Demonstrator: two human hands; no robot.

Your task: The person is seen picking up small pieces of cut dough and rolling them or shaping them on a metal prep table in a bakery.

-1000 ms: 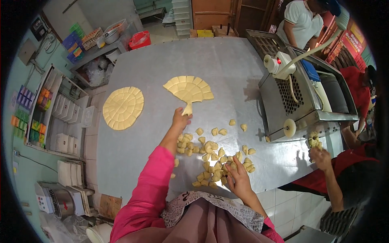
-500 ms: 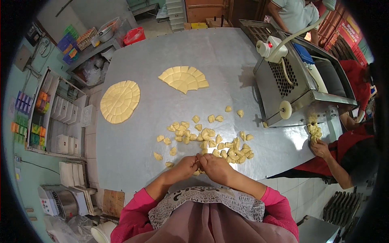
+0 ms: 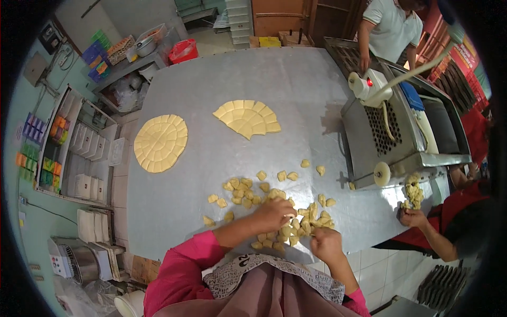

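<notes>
My left hand [image 3: 273, 215] is curled over the loose yellow dough pieces [image 3: 245, 190], with a dough piece at its fingers. To its lower right, my right hand [image 3: 325, 242] is closed at the pile's edge, pinching something too small to make out. Farther up the steel table [image 3: 190, 84] lie a scored round dough sheet [image 3: 160, 142] at left and a scored fan-shaped sheet [image 3: 247, 116] at centre.
A steel machine [image 3: 398, 132] occupies the table's right. A co-worker in white [image 3: 391, 31] stands behind it; another's hand [image 3: 414, 216] holds a dough clump [image 3: 413, 193] beside it. Shelving [image 3: 84, 142] and a red basket [image 3: 182, 52] are at left.
A second ago my left hand pulled at the fan sheet's narrow tip, now gone. Half a second ago my hands met at the pile's near edge; now they are apart, farther right.
</notes>
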